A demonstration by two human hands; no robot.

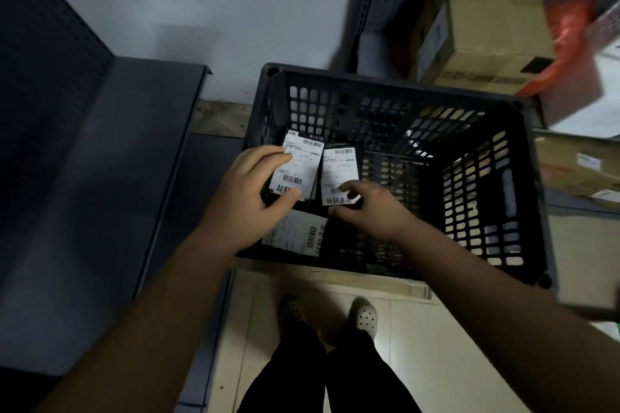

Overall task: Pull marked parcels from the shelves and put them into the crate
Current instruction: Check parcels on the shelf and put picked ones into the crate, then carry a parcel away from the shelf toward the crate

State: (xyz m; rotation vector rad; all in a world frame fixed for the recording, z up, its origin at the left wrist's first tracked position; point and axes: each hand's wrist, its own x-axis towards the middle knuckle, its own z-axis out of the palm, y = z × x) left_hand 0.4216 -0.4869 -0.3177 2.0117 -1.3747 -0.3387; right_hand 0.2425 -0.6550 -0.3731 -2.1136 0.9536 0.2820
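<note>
A black slatted crate (pixel 503 104) stands on the floor in front of me. My left hand (pixel 248 201) grips a small black parcel with a white barcode label (pixel 298 164) over the crate's left side. My right hand (pixel 369 208) pinches a second black labelled parcel (pixel 339 171) right beside the first. Both parcels hang inside the crate's opening. Below my left hand a third labelled parcel (pixel 298 235) lies on the crate's bottom.
A dark metal shelf (pixel 100 161) runs along the left. Behind the crate at the upper right, a cardboard box (pixel 486 20) and an orange-red package (pixel 570 50) sit on a pegboard shelf unit. More cartons (pixel 577 164) lie to the right. My feet (pixel 362 315) stand on pale floor tiles.
</note>
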